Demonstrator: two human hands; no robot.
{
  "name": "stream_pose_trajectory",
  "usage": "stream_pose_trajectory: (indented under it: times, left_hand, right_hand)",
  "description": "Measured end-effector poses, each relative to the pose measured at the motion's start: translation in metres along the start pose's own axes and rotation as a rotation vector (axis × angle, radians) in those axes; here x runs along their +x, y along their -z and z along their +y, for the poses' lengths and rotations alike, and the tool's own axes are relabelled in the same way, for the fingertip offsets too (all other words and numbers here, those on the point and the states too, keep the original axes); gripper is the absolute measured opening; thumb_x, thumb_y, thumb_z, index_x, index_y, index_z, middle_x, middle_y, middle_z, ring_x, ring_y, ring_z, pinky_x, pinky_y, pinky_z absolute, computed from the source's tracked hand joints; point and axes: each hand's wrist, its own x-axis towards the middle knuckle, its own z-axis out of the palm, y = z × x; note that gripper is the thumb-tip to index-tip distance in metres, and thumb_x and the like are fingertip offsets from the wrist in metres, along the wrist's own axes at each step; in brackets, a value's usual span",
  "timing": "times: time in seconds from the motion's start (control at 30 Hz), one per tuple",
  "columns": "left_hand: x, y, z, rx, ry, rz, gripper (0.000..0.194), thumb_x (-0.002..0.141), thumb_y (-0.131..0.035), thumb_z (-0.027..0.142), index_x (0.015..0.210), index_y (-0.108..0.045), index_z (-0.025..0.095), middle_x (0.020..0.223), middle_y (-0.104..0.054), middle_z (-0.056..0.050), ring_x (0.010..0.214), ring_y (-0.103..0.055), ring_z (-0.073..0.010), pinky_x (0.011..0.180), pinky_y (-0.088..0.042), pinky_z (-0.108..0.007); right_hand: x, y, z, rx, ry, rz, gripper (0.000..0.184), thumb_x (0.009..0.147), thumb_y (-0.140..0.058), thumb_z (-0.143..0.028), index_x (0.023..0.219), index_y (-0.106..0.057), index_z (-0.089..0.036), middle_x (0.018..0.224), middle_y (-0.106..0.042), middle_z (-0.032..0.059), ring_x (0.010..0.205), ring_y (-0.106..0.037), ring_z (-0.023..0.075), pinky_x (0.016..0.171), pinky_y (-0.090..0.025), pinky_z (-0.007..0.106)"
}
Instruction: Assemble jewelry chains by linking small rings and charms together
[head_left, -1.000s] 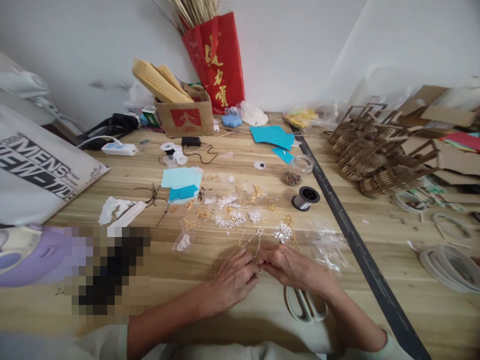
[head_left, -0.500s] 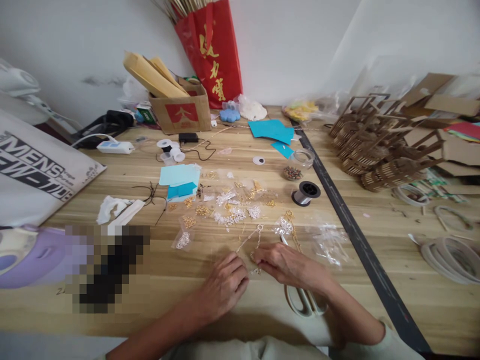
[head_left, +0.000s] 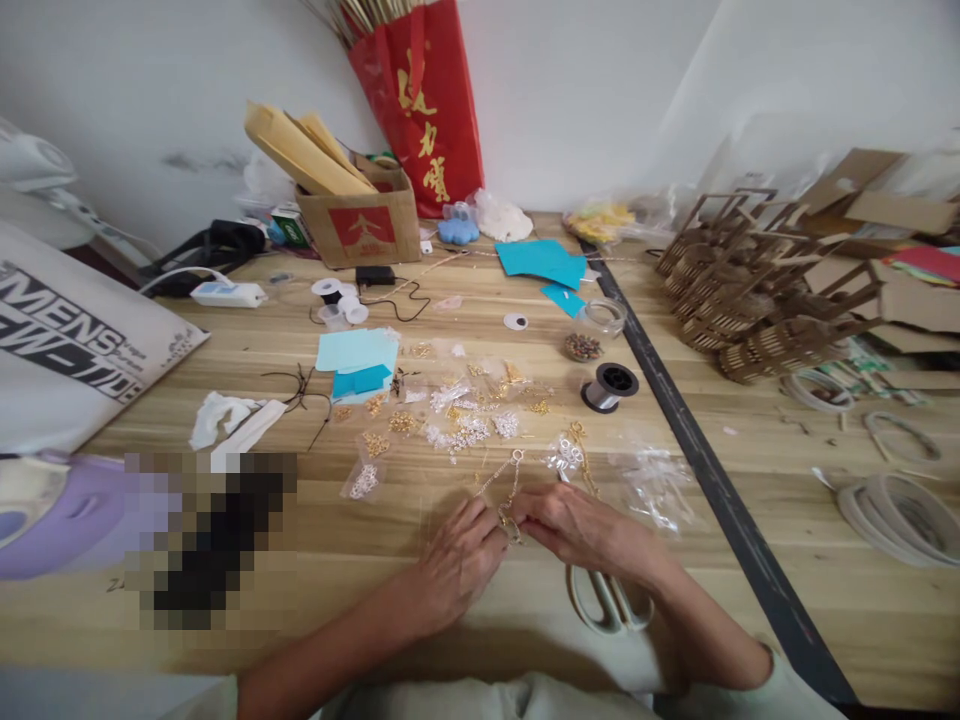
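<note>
On the table before me lies a thin light-coloured chain (head_left: pixel 514 485) with a ring at its top end. One strand runs down to my left hand (head_left: pixel 461 560), whose curled fingers are closed on it. My right hand (head_left: pixel 577 525) pinches the other strand, its fingertips close to those of the left. A small bit of chain shows between the hands; the exact grip is hidden. Under my right forearm lie white-handled scissors (head_left: pixel 615 605). A gold chain (head_left: pixel 587 465) and a small bag of silver rings (head_left: pixel 564 455) lie just beyond my right hand.
Small bags and piles of gold and silver findings (head_left: pixel 461 432) spread out ahead. A wire spool (head_left: pixel 611 386), a jar of beads (head_left: pixel 583 346) and clear plastic bags (head_left: pixel 660 485) stand or lie to the right. Woven brown baskets (head_left: pixel 765 300) are at the far right.
My left hand has moved slightly right and is closer to my right hand. The right hand stays nearly in place on the chain.
</note>
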Motion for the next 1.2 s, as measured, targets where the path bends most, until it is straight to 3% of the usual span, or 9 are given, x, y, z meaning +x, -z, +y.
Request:
stream_pose_trajectory:
  times: [0.27, 0.63, 0.93, 1.2]
  left_hand:
    - [-0.013, 0.015, 0.003, -0.079, 0.054, 0.034, 0.017, 0.094, -0.044, 0.012, 0.082, -0.056, 0.016, 0.082, -0.059, -0.004, 0.083, -0.052, -0.0192, 0.08, -0.045, -0.032]
    - [-0.024, 0.008, 0.005, -0.209, 0.2, 0.18, 0.018, 0.082, -0.05, 0.001, 0.079, -0.057, 0.017, 0.077, -0.06, -0.002, 0.076, -0.055, -0.0177, 0.068, -0.044, -0.027]
    - [-0.024, 0.007, 0.005, -0.177, 0.225, 0.151, 0.025, 0.08, -0.05, -0.001, 0.089, -0.063, 0.019, 0.084, -0.061, -0.003, 0.083, -0.055, -0.0191, 0.075, -0.045, -0.029]
    - [-0.022, 0.008, 0.006, -0.143, 0.245, 0.171, 0.019, 0.079, -0.049, 0.001, 0.073, -0.058, 0.017, 0.078, -0.059, -0.004, 0.078, -0.054, -0.0193, 0.071, -0.045, -0.03]
  right_hand:
    - [-0.001, 0.0, -0.004, -0.006, -0.01, -0.007, 0.017, 0.096, -0.044, -0.013, 0.081, -0.053, -0.016, 0.079, -0.061, 0.0025, 0.074, -0.059, 0.016, 0.063, -0.037, 0.025]
    - [0.003, -0.006, -0.003, 0.035, 0.018, -0.011, 0.019, 0.095, -0.046, -0.013, 0.078, -0.053, -0.017, 0.078, -0.06, 0.0018, 0.075, -0.058, 0.0152, 0.065, -0.038, 0.025]
    - [0.005, -0.007, -0.004, 0.045, 0.04, 0.008, 0.019, 0.096, -0.044, -0.014, 0.079, -0.052, -0.017, 0.079, -0.059, 0.002, 0.078, -0.058, 0.0169, 0.068, -0.04, 0.026]
    - [0.006, -0.006, -0.002, 0.069, 0.05, 0.031, 0.02, 0.096, -0.044, -0.013, 0.079, -0.053, -0.017, 0.078, -0.057, 0.0014, 0.075, -0.056, 0.0158, 0.066, -0.039, 0.026]
